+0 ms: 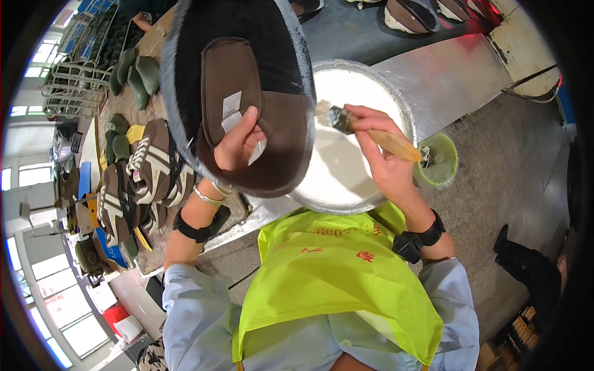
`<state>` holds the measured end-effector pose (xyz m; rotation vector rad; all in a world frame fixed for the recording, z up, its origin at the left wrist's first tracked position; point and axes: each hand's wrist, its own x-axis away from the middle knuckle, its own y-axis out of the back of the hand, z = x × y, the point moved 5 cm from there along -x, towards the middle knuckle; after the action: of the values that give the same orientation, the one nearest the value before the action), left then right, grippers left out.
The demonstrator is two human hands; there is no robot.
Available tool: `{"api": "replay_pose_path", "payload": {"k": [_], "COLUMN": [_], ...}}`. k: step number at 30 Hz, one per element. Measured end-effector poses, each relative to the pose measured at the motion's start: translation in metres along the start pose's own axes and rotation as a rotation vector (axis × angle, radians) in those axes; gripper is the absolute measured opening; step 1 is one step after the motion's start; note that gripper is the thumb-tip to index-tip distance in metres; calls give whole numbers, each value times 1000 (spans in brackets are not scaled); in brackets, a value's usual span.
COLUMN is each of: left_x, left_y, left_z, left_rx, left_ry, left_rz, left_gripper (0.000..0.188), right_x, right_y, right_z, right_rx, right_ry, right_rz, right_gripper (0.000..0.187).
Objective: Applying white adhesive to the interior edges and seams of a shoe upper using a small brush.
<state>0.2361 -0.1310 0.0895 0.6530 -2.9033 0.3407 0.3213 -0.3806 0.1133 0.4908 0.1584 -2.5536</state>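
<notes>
A brown shoe upper [284,130] with a black lining and a pale, fuzzy edge is held up close on the left. My left hand [238,145] reaches into it, with fingers closed on its brown tongue near a white label [232,104]. In my right hand [390,161] is a brush with a wooden handle [396,146], gripped by the fingers and thumb. Its bristles [322,112] point left toward the upper; whether they touch it I cannot tell. Below both hands stands a round metal basin [407,117] holding white liquid [337,164].
Brown sneakers with white laces [151,161] and green shoe lasts [143,77] cover the left table. More shoe uppers [411,15] lie on the dark surface at the back. A green bin [455,162] stands right of the basin. Another person's dark-clothed leg [529,263] shows at far right.
</notes>
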Motion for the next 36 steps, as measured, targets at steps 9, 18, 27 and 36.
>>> {"api": "replay_pose_path", "payload": {"k": [9, 18, 27, 36], "left_x": [-214, -333, -204, -143], "left_y": [39, 15, 124, 121], "left_z": [28, 158, 10, 5], "left_rx": [552, -67, -437, -614], "left_ry": [666, 519, 359, 358], "left_rz": [534, 588, 385, 37], "left_gripper": [38, 40, 64, 101], "right_x": [-19, -25, -28, -18], "right_y": [61, 82, 50, 18], "right_z": [-21, -46, -31, -3], "right_rx": [9, 101, 90, -91], "right_ry": [-107, -250, -227, -219], "right_rz": [-356, -440, -352, -172], "right_gripper": [14, 13, 17, 15]}}
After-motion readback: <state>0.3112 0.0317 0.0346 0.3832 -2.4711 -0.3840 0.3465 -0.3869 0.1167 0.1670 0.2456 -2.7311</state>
